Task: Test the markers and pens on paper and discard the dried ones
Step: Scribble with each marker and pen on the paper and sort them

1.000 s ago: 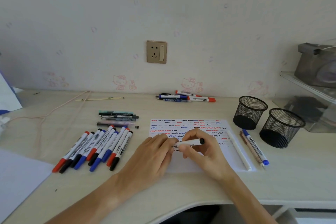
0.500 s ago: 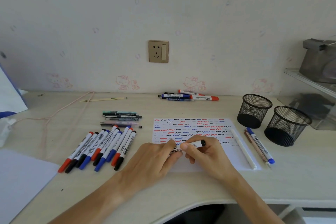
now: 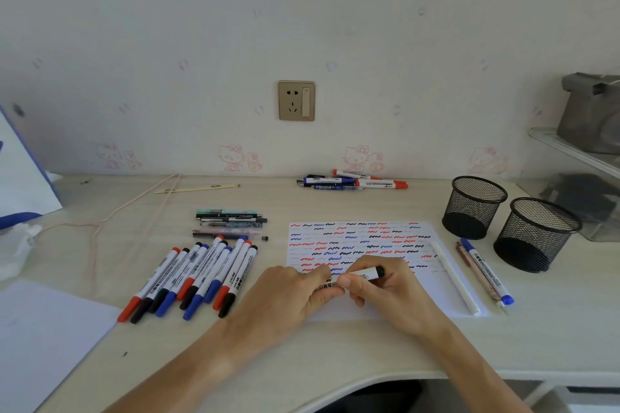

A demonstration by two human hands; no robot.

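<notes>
marker: black-ended whiteboard marker lying level over the near part of the paper, both hands gripping it
left hand: left hand is pinching the hidden end, fingers curled round the barrel (cap on or off, cannot tell)
right hand: right hand is clasping the black end, thumb on top
handling: likely light, stiff, smooth plastic; best gripping mid-barrel, pulling the cap straight
paper: squiggles in red, blue, black covering its far part
surface: pale wood-look desk, row of markers lying left, two mesh cups standing right
room: wall socket sitting above on cartoon-print wallpaper
</notes>
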